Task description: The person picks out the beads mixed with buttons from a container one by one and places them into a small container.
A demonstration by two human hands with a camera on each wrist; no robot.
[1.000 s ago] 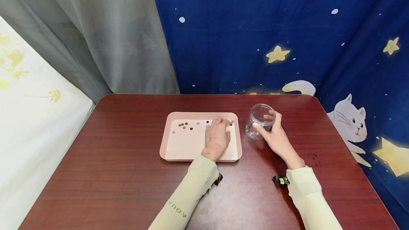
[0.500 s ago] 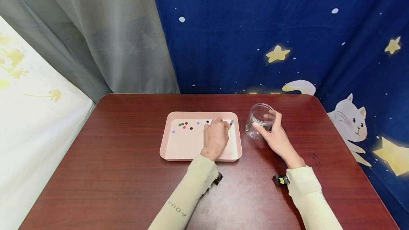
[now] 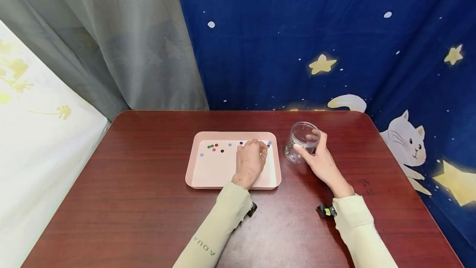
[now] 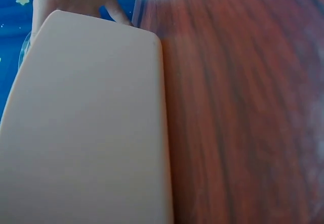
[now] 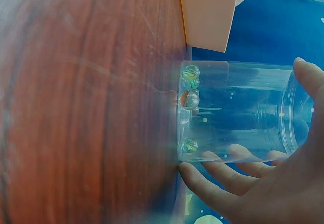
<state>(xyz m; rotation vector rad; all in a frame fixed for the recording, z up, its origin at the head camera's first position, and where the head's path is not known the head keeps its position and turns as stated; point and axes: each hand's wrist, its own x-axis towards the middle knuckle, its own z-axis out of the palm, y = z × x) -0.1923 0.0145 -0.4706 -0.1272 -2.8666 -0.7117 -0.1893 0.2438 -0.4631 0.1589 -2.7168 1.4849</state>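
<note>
In the head view my left hand [image 3: 248,162] is over the right part of a pale pink tray [image 3: 189,173], its fingers curled and their tips low. A small yellowish piece [image 3: 264,151] shows at the fingertips, seemingly pinched; its exact kind is too small to tell. Small coloured discs [image 3: 212,146], green, red, pink, blue and dark, lie scattered along the tray's far side. To the right of the tray, my right hand [image 3: 322,162] holds a clear open-topped plastic jar [image 3: 293,157] standing on the table. Several glass marbles [image 5: 190,100] rest at the jar's bottom in the right wrist view.
A dark red wooden table [image 3: 122,185] bears the tray and the jar. Behind it hang a grey curtain [image 3: 137,44] and a blue star-patterned curtain [image 3: 260,44]. The tray's wall [image 4: 101,107] blocks the left wrist view of the fingertips.
My left hand's fingers have curled in over the tray, and the yellowish piece has come into sight at their tips. My right hand and the jar stay in place.
</note>
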